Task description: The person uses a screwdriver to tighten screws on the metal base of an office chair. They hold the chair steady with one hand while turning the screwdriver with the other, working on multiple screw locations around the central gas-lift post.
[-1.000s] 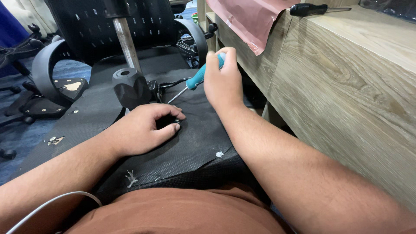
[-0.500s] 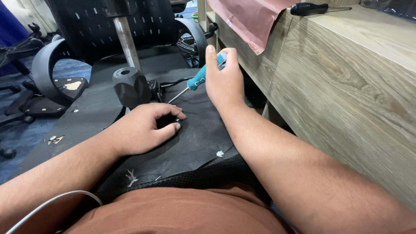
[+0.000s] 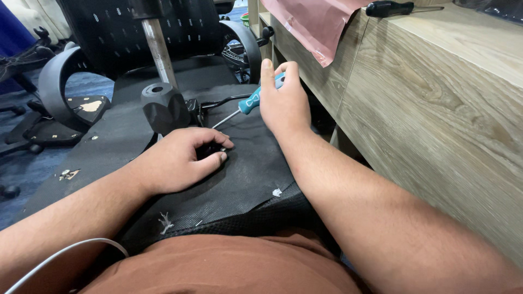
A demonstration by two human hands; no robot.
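My right hand [image 3: 283, 103] grips a teal-handled screwdriver [image 3: 251, 102] whose metal shaft slants down and left toward the black mechanism under an overturned office chair seat [image 3: 245, 174]. My left hand [image 3: 180, 158] lies curled on the black fabric underside, fingers closed around a small dark part near the screwdriver tip. The black plastic hub [image 3: 163, 106] with the chrome column [image 3: 158, 49] stands just beyond my left hand.
A light wooden desk [image 3: 436, 109] runs along the right, with a pink sheet [image 3: 316, 24] hanging over its edge and a black-handled tool [image 3: 389, 8] on top. Chair armrests [image 3: 57, 87] and a mesh chair back [image 3: 114, 32] lie at the left and rear. A white cable [image 3: 65, 256] crosses my left forearm.
My right hand has shifted slightly on the screwdriver handle, index finger raised. My left hand stays in place.
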